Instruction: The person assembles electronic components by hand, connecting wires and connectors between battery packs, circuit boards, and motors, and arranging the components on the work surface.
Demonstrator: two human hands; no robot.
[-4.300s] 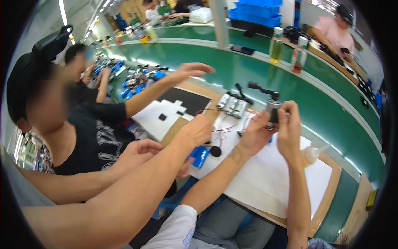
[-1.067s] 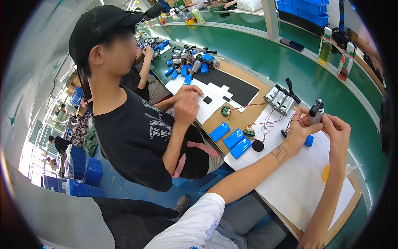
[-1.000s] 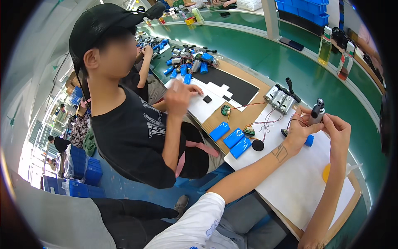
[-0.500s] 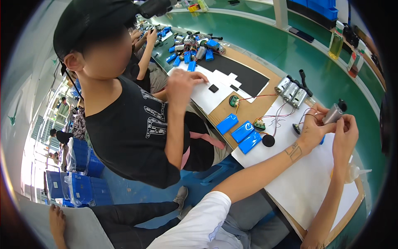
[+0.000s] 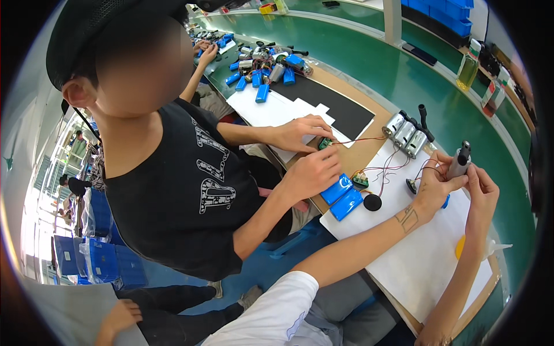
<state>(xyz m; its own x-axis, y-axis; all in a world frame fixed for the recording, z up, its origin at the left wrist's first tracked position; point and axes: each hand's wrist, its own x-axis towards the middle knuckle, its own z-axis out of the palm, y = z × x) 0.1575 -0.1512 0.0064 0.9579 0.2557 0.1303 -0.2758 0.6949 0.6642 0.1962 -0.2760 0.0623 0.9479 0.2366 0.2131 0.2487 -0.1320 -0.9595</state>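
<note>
Between my left hand (image 5: 431, 187) and my right hand (image 5: 482, 187) is a silver cylindrical motor (image 5: 457, 168), gripped by the fingers of both. A black fitting (image 5: 464, 151) stands up from its upper end. Thin dark red wires run from the motor to a small round board (image 5: 411, 185) beside my left hand. Part of a blue battery pack (image 5: 446, 201) shows under my hands. To the left, two blue battery packs (image 5: 346, 205) lie side by side near a green circuit board (image 5: 360, 180) and a black disc (image 5: 372, 202).
Several silver motors (image 5: 405, 135) lie farther back, wired to boards. A co-worker's hands (image 5: 314, 170) work at another green board on my left. Beyond them is a pile of motors and blue packs (image 5: 265, 72). A squeeze bottle (image 5: 497, 247) stands by my right forearm.
In my hands the motor has turned, its black fitting now pointing upward. The co-worker has leaned in and brought both hands down over a nearby board and blue pack.
</note>
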